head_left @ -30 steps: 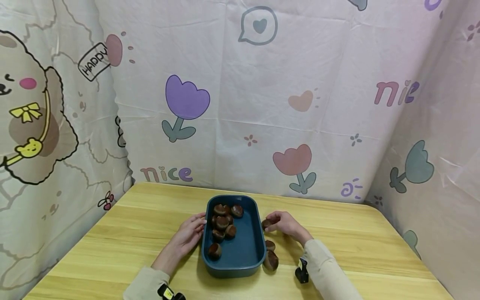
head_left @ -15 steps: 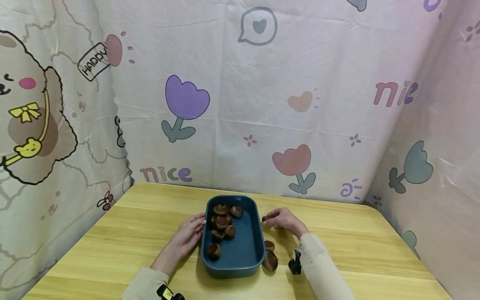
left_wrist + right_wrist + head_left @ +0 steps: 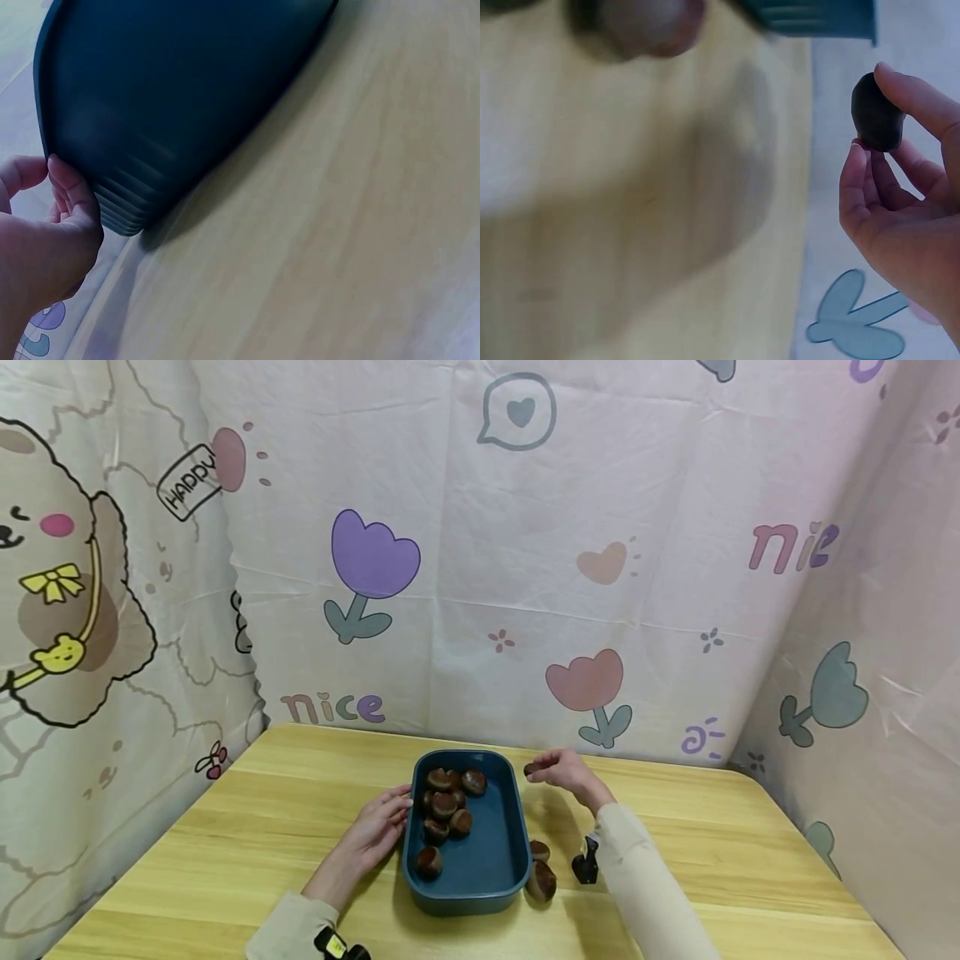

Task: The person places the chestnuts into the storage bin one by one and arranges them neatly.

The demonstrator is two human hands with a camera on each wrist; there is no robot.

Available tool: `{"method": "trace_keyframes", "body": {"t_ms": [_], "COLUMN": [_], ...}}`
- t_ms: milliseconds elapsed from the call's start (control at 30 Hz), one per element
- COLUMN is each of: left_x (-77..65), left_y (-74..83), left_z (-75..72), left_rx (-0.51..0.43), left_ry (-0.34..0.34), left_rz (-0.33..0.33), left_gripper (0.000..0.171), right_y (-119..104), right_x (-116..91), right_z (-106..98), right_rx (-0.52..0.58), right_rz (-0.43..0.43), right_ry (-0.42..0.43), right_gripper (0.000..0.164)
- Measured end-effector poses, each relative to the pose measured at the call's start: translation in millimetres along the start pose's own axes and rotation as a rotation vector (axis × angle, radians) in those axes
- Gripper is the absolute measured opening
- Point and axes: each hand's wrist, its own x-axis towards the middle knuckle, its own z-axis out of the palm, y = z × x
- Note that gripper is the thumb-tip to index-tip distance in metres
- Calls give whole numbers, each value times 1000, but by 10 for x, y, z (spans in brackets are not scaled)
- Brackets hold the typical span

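A dark blue rectangular container (image 3: 483,860) stands on the table with several brown chestnuts (image 3: 444,806) inside, mostly along its left side. My left hand (image 3: 377,828) holds its left rim, thumb and fingers meeting at the edge in the left wrist view. My right hand (image 3: 566,770) pinches one chestnut (image 3: 876,114) between thumb and fingertips, raised beyond the container's right rim near its far corner. Two more chestnuts (image 3: 542,882) lie on the table against the container's right wall.
The wooden table (image 3: 300,793) reaches back to a patterned cloth backdrop (image 3: 480,610), which also hangs at both sides. Each sleeve carries a small black wrist camera (image 3: 587,860).
My right hand has lifted the chestnut from beside the container's right wall, moving up and away toward the table's far edge. My left hand and the container have stayed in place.
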Motion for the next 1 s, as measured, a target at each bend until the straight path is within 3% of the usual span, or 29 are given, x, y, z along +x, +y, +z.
{"method": "trace_keyframes", "body": {"t_ms": [233, 467, 833, 1000], "left_x": [5, -2, -3, -19], "left_y": [-4, -12, -8, -2], "left_z": [-8, -13, -1, -1], "left_rx": [-8, -3, -9, -8], "left_ry": [-5, -1, 3, 2], "left_rz": [9, 26, 8, 15], "left_gripper": [38, 36, 38, 37], "right_y": [-327, -600, -748, -739], "right_x": [95, 140, 156, 186], "right_z": [35, 188, 514, 625], "right_rx": [-8, 3, 103, 78], "right_rz": [-43, -46, -78, -68], "right_ry": [16, 22, 1, 25], "right_gripper": [30, 36, 30, 32]}}
